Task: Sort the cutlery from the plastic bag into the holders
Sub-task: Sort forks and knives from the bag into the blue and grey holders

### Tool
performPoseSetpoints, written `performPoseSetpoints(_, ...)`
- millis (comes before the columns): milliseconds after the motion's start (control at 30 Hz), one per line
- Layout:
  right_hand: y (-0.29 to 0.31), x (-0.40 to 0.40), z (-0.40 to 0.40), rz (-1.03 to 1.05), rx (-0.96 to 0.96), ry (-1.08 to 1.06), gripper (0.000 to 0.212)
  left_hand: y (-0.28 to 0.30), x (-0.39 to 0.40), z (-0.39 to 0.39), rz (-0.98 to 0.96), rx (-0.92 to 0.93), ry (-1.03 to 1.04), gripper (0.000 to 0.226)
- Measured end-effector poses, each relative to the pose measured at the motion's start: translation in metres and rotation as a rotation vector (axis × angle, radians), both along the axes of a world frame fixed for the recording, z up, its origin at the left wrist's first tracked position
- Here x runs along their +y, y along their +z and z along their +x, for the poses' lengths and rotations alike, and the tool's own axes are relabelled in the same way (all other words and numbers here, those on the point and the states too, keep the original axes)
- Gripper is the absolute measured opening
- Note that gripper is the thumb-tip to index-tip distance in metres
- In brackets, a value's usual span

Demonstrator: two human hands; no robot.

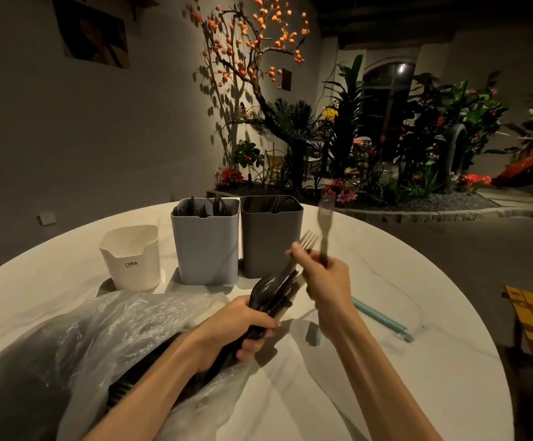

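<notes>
Beside our half-full plastic bag (pixel 106 326), left grip (pixel 242 326) clutches a cutlery bundle (pixel 274 291), right grip (pixel 325 275) pinches forks (pixel 324 224); two holders (pixel 207 243) partly filled.

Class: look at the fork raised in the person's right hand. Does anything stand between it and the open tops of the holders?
Nothing visible does. The fork in the right hand is already above the grey holder, whose open top is unobstructed.

Crinkled clear plastic bag (pixel 125 316), glossy marbled table (pixel 386 281), matt holders (pixel 206 246)
</notes>
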State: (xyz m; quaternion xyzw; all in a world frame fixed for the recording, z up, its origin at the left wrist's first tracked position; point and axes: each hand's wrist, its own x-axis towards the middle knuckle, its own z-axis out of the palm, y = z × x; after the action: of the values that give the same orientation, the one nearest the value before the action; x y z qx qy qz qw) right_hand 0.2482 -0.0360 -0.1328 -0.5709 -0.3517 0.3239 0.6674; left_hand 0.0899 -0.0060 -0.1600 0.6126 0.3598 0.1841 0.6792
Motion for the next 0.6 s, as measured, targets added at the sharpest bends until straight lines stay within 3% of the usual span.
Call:
performPoseSetpoints(100,0.005,0.004,0.013,0.115,0.138,-0.200,0.029,-0.004,0.004,0.000,0.005,0.023,0.081,0.013)
performPoseSetpoints(200,-0.002,0.009,0.014,0.034,0.067,-0.209,0.037,-0.005,0.005,-0.001,-0.010,-0.003,0.167,0.016)
performPoseSetpoints(267,-0.007,0.010,0.004,-0.043,-0.002,-0.109,0.039,-0.004,0.005,-0.002,-0.049,-0.041,0.190,0.022)
performPoseSetpoints(433,-0.014,0.002,-0.017,-0.055,0.041,0.279,0.034,0.006,0.004,-0.004,-0.080,-0.168,0.125,0.045)
performPoseSetpoints(533,-0.015,0.000,-0.023,-0.088,-0.128,0.327,0.037,0.010,0.004,-0.006,-0.228,-0.382,0.087,0.067)
performPoseSetpoints(600,-0.013,-0.005,-0.030,-0.067,-0.187,0.331,0.042,0.009,0.003,-0.008,-0.208,-0.407,0.140,0.078)
